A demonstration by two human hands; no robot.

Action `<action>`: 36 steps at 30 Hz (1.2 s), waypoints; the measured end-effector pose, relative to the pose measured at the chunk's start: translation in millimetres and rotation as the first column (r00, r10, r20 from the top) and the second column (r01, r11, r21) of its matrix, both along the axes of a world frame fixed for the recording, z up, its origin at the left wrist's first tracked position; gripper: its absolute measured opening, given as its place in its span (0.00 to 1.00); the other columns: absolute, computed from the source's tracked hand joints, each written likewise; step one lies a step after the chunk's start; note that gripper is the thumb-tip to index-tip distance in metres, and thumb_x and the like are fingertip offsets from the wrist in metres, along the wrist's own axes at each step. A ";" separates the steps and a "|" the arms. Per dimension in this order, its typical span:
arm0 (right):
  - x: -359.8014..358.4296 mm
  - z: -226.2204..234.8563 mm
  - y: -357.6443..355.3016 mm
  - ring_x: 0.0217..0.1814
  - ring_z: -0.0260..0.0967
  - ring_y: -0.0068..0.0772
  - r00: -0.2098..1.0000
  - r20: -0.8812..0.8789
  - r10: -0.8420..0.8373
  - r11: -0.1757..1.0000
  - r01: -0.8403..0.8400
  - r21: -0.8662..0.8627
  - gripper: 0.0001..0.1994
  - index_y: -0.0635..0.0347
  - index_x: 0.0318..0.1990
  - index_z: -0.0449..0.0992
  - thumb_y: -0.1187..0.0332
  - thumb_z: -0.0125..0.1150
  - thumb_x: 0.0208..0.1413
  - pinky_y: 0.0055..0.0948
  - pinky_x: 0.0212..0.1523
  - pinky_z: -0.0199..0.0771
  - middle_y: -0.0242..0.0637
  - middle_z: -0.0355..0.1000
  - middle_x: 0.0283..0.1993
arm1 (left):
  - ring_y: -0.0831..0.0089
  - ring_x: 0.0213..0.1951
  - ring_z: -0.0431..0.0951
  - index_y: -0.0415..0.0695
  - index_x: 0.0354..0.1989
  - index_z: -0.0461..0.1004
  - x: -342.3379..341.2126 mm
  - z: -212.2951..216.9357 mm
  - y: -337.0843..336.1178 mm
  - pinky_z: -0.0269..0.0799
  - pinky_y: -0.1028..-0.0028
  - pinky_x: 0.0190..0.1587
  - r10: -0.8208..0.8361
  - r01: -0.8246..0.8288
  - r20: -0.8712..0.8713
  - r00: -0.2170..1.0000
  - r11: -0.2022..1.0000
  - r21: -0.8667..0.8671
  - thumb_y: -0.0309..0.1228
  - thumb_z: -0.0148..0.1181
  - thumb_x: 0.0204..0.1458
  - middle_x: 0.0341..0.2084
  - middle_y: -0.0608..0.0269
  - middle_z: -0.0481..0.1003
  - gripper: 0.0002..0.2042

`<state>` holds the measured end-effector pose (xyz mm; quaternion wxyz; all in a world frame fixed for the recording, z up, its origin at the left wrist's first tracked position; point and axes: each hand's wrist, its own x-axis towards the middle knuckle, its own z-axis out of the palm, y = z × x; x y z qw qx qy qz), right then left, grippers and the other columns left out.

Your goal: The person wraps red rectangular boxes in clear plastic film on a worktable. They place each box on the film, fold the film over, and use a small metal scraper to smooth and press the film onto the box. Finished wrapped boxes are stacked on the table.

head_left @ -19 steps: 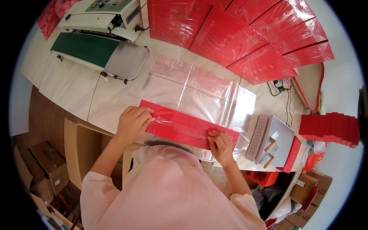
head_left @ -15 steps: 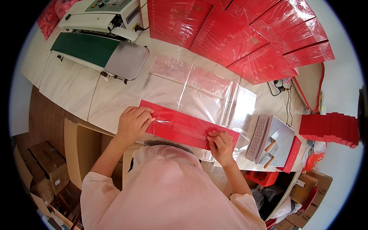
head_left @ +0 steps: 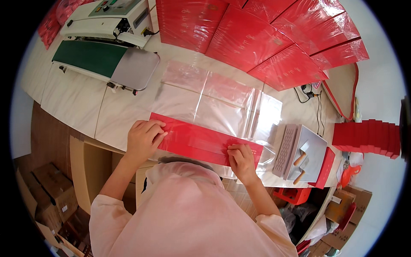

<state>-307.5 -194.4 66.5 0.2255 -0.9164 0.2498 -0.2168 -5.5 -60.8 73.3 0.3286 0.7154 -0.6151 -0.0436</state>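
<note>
A long flat red piece (head_left: 192, 139), perhaps a box or sleeve, lies aslant close in front of me, its left end farther off than its right. My left hand (head_left: 144, 139) pinches its left end, fingertips on the red face. Near the right end, my right hand (head_left: 242, 162) has its fingers bent together over the lower edge; the thumb is partly hidden. Under and beyond the red piece, clear plastic bags (head_left: 220, 109) are spread on the marbled table (head_left: 120, 113), with shiny folds at the right.
A sealing machine with a green belt (head_left: 90, 58) stands at the far left. Film-wrapped red boxes (head_left: 248, 40) are stacked at the back. To the right are a grey case (head_left: 312, 156) with two wooden-handled scrapers (head_left: 301, 159), cables (head_left: 319, 109) and stacked red pieces (head_left: 364, 138).
The whole view has shifted slightly. Clear film creases seen over the red piece's left end before are no longer visible, and its surface looks smoother. Both hands keep their hold.
</note>
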 end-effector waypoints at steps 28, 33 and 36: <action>5.6 10.5 -1.1 0.39 0.68 0.38 0.991 -0.107 0.076 0.981 -0.094 -0.171 0.23 0.53 0.48 0.80 0.82 0.63 0.41 0.33 0.40 0.72 0.42 0.70 0.54 | 0.62 0.56 0.65 0.45 0.51 0.74 -64.6 20.8 -45.6 0.57 0.59 0.60 -0.269 0.266 0.005 0.963 0.954 0.137 0.37 0.71 0.42 0.49 0.64 0.72 0.26; 5.5 12.9 -0.4 0.42 0.68 0.38 0.991 -0.105 0.079 0.981 -0.096 -0.166 0.23 0.53 0.48 0.81 0.82 0.62 0.41 0.34 0.43 0.71 0.42 0.69 0.55 | 0.63 0.56 0.65 0.45 0.47 0.75 -65.2 8.6 -55.4 0.57 0.58 0.59 -0.251 0.244 0.020 0.968 0.955 0.167 0.38 0.71 0.41 0.46 0.65 0.71 0.23; 5.0 12.4 1.8 0.43 0.68 0.38 0.991 -0.114 0.070 0.984 -0.087 -0.154 0.22 0.53 0.48 0.81 0.82 0.62 0.41 0.35 0.43 0.71 0.43 0.68 0.56 | 0.64 0.54 0.66 0.45 0.45 0.76 -67.9 8.7 -54.8 0.57 0.57 0.59 -0.237 0.225 0.048 0.970 0.958 0.179 0.37 0.71 0.42 0.45 0.66 0.72 0.21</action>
